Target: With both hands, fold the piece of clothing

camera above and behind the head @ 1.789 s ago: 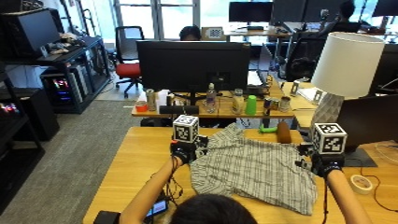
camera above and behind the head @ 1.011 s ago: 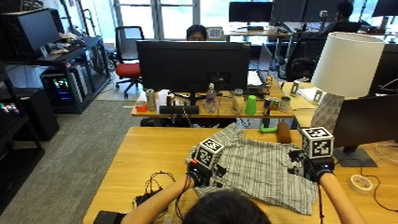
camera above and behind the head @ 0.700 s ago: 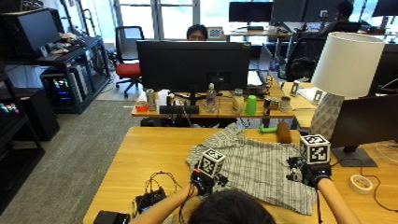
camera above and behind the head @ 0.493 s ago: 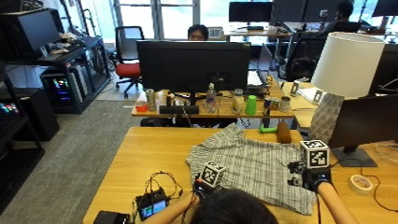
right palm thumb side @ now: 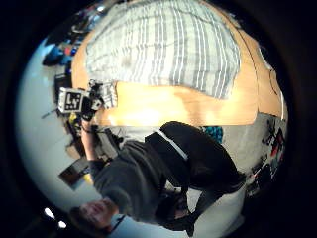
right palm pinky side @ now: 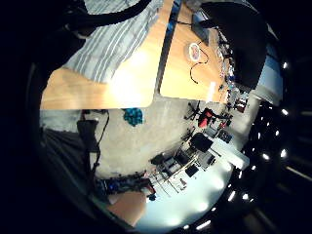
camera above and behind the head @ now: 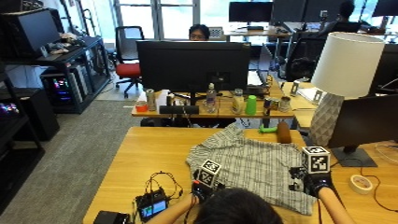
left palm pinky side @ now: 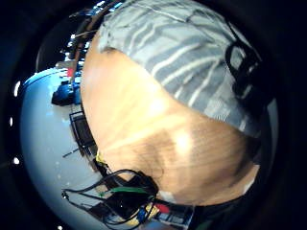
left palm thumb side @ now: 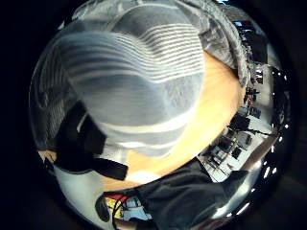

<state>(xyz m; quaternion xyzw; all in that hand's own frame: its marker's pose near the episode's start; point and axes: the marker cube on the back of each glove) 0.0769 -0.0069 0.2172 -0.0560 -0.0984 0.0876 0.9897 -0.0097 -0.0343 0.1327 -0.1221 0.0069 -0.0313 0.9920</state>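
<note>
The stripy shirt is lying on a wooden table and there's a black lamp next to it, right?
Not quite: the lamp has a white shade, not black, as the outside view shows. The striped shirt does lie on the wooden table.

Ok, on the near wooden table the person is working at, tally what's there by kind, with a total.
Striped shirt: 1
Small device with a lit screen: 1
Roll of tape: 1
Brown cylinder: 1
Lamp: 1
Gloved hands: 2, left hand, right hand
Total: 7
</note>
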